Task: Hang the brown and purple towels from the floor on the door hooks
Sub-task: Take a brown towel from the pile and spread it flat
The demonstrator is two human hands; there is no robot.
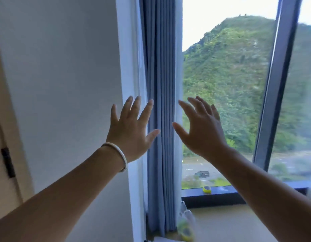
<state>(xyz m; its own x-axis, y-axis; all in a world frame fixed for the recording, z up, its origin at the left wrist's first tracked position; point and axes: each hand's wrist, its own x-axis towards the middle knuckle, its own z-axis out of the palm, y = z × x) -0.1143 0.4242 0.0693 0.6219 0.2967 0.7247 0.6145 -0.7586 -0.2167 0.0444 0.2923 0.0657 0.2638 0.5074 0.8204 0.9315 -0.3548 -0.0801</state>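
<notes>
Both arms reach out in front of me at chest height. My left hand (132, 130), with a white bracelet on its wrist, has its fingers spread and holds nothing. My right hand (201, 130) is likewise spread and empty, a hand's width to the right. Between and behind them hangs a gathered blue curtain (160, 84). No brown towel, purple towel, floor or hooks are in view. A cream door edge (4, 154) with a dark hinge (8, 162) shows at the far left.
A white wall (63, 75) fills the left half. A large window (229, 84) with a dark frame post (277, 84) looks onto a green hill. A small yellow object (206, 189) sits on the dark sill; a plastic bag (186, 226) lies below.
</notes>
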